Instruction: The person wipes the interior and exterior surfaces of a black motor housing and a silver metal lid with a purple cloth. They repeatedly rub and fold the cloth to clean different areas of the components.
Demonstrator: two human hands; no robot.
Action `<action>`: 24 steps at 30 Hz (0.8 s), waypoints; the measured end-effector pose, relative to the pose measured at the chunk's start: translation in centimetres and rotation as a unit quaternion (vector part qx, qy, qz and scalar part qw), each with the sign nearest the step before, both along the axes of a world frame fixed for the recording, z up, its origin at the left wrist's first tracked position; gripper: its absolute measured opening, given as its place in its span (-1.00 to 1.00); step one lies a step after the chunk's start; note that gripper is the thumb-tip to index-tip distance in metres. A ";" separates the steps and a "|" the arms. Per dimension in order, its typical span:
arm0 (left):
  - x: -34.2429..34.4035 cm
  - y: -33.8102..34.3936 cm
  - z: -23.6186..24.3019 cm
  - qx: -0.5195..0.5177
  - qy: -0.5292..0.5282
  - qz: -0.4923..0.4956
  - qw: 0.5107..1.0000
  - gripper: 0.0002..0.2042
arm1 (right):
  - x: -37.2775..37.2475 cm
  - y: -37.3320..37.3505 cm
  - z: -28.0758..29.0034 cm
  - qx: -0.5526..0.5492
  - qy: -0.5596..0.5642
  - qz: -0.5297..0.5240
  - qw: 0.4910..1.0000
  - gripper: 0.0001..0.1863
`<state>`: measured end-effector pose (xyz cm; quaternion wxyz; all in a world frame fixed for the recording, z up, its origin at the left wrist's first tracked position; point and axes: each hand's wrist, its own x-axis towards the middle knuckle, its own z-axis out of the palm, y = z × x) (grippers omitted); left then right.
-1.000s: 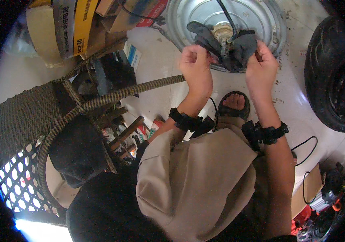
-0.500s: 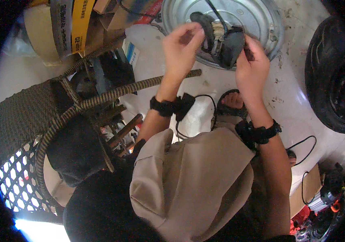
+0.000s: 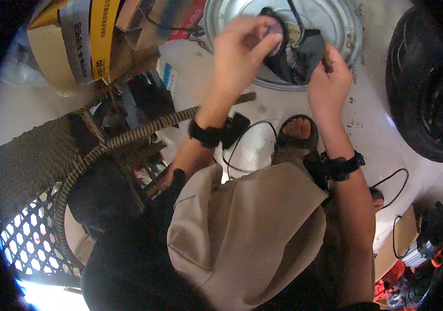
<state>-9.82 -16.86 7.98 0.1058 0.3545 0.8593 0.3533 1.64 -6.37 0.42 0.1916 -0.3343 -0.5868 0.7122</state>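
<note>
A round silver metal disc (image 3: 343, 23) lies on the floor at the top. Over it is a dark part (image 3: 310, 49) with a curved black flap on each side, a black cable (image 3: 295, 13) running up from its middle. My right hand (image 3: 330, 80) pinches the right flap's edge between thumb and fingers. Blurred by motion, my left hand (image 3: 239, 52) is closed at the left flap (image 3: 278, 65). A small purplish-grey piece (image 3: 272, 39) shows at its thumb and fingertips; its kind is unclear. The fingers partly hide the left flap.
A black tyre (image 3: 418, 88) is at the right. Cardboard boxes (image 3: 50, 54) are at the upper left, above a woven chair (image 3: 29, 155) with a curved arm. Black wrist straps with cables sit on both forearms. A box of tools (image 3: 413, 259) is at the lower right.
My left hand has shifted slightly right and up over the left flap, its back turned more toward me. My right hand keeps its pinch. The view has shifted a little.
</note>
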 end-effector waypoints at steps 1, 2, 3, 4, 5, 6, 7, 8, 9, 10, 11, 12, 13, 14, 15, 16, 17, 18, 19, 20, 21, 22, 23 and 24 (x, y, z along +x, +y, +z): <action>0.9 -0.4 -1.1 0.062 -0.029 0.084 0.994 -0.82 | -0.3 0.1 0.0 0.008 -0.009 -0.011 1.000 -0.78; 1.5 -0.9 -1.1 0.057 -0.015 0.082 0.995 -0.82 | -0.9 -0.3 0.4 0.002 0.004 -0.012 1.000 -0.78; 2.7 -1.3 -1.7 0.083 -0.014 0.188 0.979 -0.83 | -0.9 -0.9 0.2 -0.016 0.017 -0.009 1.000 -0.79; 4.3 -1.5 -2.7 0.108 -0.016 0.290 0.951 -0.84 | -0.6 -1.4 -0.2 -0.033 0.026 -0.007 0.999 -0.80; 6.2 -1.3 -3.5 0.148 -0.042 0.348 0.925 -0.87 | -0.4 -2.0 -0.3 -0.034 0.028 -0.009 0.999 -0.80; 7.8 -1.4 -4.2 0.188 -0.061 0.405 0.893 -0.89 | -0.6 -2.8 -0.2 -0.042 0.022 -0.007 0.999 -0.81; 8.9 -1.7 -5.0 0.191 -0.053 0.404 0.893 -0.89 | -0.9 -3.3 0.1 -0.049 0.018 -0.002 0.999 -0.82; 10.2 -1.8 -5.8 0.261 -0.184 0.429 0.845 -0.92 | -0.9 -3.3 0.1 -0.049 0.021 -0.002 0.999 -0.82; 10.8 -2.1 -6.7 0.325 -0.310 0.443 0.776 -0.94 | -1.0 -3.3 0.0 -0.054 0.034 0.004 0.998 -0.83; 10.9 -1.8 -6.6 0.324 -0.309 0.443 0.777 -0.94 | -0.9 -3.3 0.1 -0.060 0.043 0.009 0.997 -0.83; 10.8 -1.6 -6.4 0.334 -0.316 0.445 0.768 -0.95 | -0.9 -3.2 0.3 -0.062 0.043 0.009 0.997 -0.83; 10.6 -1.5 -6.2 0.345 -0.323 0.447 0.760 -0.95 | -0.9 -3.0 0.6 -0.066 0.032 0.025 0.997 -0.83; 10.5 -1.7 -6.2 0.345 -0.322 0.446 0.760 -0.95 | -1.0 -2.8 0.8 -0.067 0.021 0.041 0.997 -0.83; 10.2 -2.0 -6.2 0.339 -0.296 0.443 0.775 -0.97 | -0.9 -2.9 0.8 -0.068 0.023 0.042 0.997 -0.83; 10.0 -2.3 -6.1 0.333 -0.270 0.439 0.790 -1.00 | -0.9 -3.1 0.8 -0.054 0.013 0.052 0.997 -0.83; 9.8 -2.6 -5.9 0.333 -0.270 0.438 0.790 -1.00 | -0.8 -3.0 0.7 -0.039 0.001 0.060 0.997 -0.83; 9.6 -2.9 -5.7 0.301 -0.249 0.445 0.806 -0.98 | -0.8 -3.0 0.6 -0.038 0.002 0.059 0.998 -0.83; 9.3 -3.3 -5.5 0.268 -0.228 0.451 0.821 -0.95 | -0.7 -2.8 0.4 -0.030 0.010 0.069 0.997 -0.83; 8.7 -4.1 -5.6 0.267 -0.228 0.447 0.823 -0.95 | -0.8 -2.8 0.2 -0.022 0.018 0.075 0.997 -0.82; 8.1 -5.0 -5.3 0.212 -0.174 0.412 0.869 -0.90 | -0.8 -2.8 0.4 -0.024 0.018 0.074 0.997 -0.82; 7.6 -5.7 -5.2 0.155 -0.118 0.373 0.907 -0.84 | -0.9 -2.6 0.6 -0.016 0.027 0.078 0.996 -0.80; 7.0 -6.1 -5.0 0.156 -0.119 0.371 0.908 -0.84 | -0.9 -2.4 0.7 -0.006 0.035 0.082 0.996 -0.79; 6.5 -6.5 -4.9 0.147 -0.116 0.351 0.917 -0.83 | -1.0 -2.3 0.8 -0.005 0.035 0.081 0.996 -0.79; 6.2 -6.6 -4.8 0.139 -0.113 0.331 0.927 -0.81 | -0.9 -2.2 0.8 0.013 0.046 0.073 0.996 -0.77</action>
